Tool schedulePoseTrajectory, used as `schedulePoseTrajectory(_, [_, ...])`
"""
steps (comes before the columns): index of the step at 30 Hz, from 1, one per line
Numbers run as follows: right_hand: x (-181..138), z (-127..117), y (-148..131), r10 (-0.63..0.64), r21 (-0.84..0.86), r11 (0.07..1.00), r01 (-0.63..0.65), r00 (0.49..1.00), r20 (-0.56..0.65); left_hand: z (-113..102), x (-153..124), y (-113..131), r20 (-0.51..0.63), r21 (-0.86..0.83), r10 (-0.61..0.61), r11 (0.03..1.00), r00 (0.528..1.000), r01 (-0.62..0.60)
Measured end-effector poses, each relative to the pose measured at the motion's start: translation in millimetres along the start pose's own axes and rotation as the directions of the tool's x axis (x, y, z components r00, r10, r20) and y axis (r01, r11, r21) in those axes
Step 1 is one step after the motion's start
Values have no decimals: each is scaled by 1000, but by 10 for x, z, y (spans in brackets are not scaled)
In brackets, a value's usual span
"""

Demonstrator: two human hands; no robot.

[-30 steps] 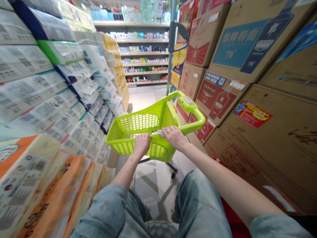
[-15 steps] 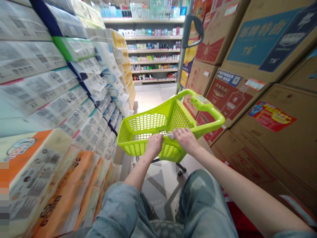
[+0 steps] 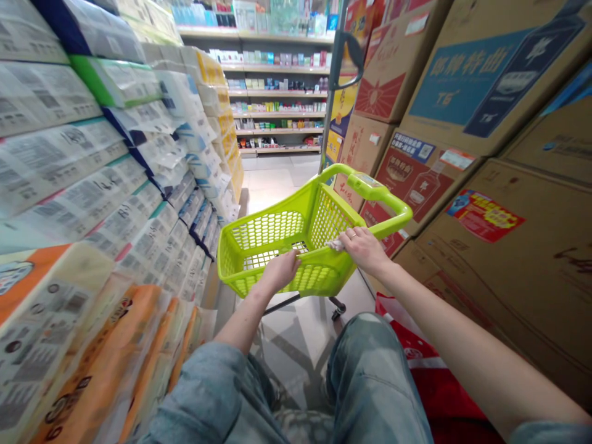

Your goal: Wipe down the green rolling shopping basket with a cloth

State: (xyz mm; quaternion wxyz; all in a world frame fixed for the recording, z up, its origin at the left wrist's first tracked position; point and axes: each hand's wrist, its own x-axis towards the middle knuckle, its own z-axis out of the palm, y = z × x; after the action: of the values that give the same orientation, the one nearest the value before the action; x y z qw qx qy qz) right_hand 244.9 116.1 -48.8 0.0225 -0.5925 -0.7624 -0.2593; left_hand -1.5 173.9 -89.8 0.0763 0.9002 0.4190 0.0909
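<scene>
A lime-green plastic shopping cart (image 3: 330, 275) stands sideways before my knees, its basket bare inside. My left hand (image 3: 281, 271) is closed around the near rim of the basket. Further right on that same rim, close to where it rises to the handle (image 3: 391, 222), my right hand (image 3: 364, 249) is closed on a crumpled whitish wipe (image 3: 335, 245) and presses it to the plastic. Whether the wipe is cloth or paper I cannot tell. A ring shows on a finger of the right hand.
Packs of tissue paper (image 3: 134, 216) are piled along the left. Brown cartons (image 3: 504, 246) form a wall on the right, with a red bag (image 3: 428, 364) by my right leg. A grey post with a loop handle (image 3: 349, 61) stands ahead, before stocked shelves (image 3: 277, 92).
My right hand has slid with the wipe along the rim toward the handle end, away from my left hand. My left hand stays on the rim. More of the red bag shows.
</scene>
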Motion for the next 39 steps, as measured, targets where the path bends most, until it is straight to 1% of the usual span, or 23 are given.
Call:
schedulePoseTrajectory(1, [6,17,9,2,9,1000,-2,1000,-7,-22,-38,-75,25,49,-45,998,999,44])
schedulePoseTrajectory(3, [17,49,5,3,21,1000,-2,1000,-25,-42,-108,-188,21,118,-73,990,997,70])
schedulePoseTrajectory(5, [29,69,-22,5,14,1000,-4,999,-37,-34,-149,-229,10,161,-99,982,995,96])
schedulePoseTrajectory(7, [40,76,-51,14,-8,1000,-15,999,-40,-14,-158,-211,6,182,-117,977,993,114])
schedulePoseTrajectory(10, [49,71,-54,39,-27,999,-40,999,-36,4,-152,-139,4,191,-103,976,995,100])
schedulePoseTrajectory(12, [54,68,-49,53,-12,999,-53,998,-31,1,-159,-91,6,194,-87,977,996,84])
schedulePoseTrajectory(14, [70,71,-98,39,16,999,-39,999,-15,-2,-179,-43,9,191,-83,978,997,80])
schedulePoseTrajectory(16, [101,79,-248,-28,59,998,27,1000,10,2,-210,5,10,182,-81,980,997,77])
schedulePoseTrajectory(19, [160,89,-644,-169,165,973,162,985,27,22,-263,62,13,168,-78,983,997,75])
schedulePoseTrajectory(22, [190,75,-1018,-203,219,956,197,979,4,31,-309,49,38,160,-60,986,997,53])
schedulePoseTrajectory(24, [179,52,-1127,-209,231,951,205,978,-9,19,-328,-9,64,130,-29,991,998,20])
schedulePoseTrajectory(25, [163,40,-1127,-210,234,950,207,978,-12,9,-334,-46,75,105,-12,994,997,4])
schedulePoseTrajectory(26, [141,31,-1093,-206,235,951,203,979,-10,-1,-336,-85,85,80,3,997,996,-10])
schedulePoseTrajectory(28, [81,22,-934,-179,224,959,174,984,3,-17,-332,-151,106,42,21,999,994,-26])
schedulePoseTrajectory(31, [-34,42,-561,-95,165,982,92,995,9,-20,-313,-184,145,33,14,999,989,-19])
schedulePoseTrajectory(33, [-107,72,-315,-51,117,992,53,999,-18,-8,-297,-158,163,38,6,999,987,-12])
schedulePoseTrajectory(35, [-163,113,-135,-3,94,996,7,999,-42,9,-281,-105,165,47,12,999,986,-20])
schedulePoseTrajectory(37, [-201,162,-34,20,91,996,-16,999,-49,29,-262,-38,161,56,26,998,987,-36])
schedulePoseTrajectory(39, [-226,219,9,54,105,993,-49,997,-52,51,-234,31,159,59,28,998,987,-38])
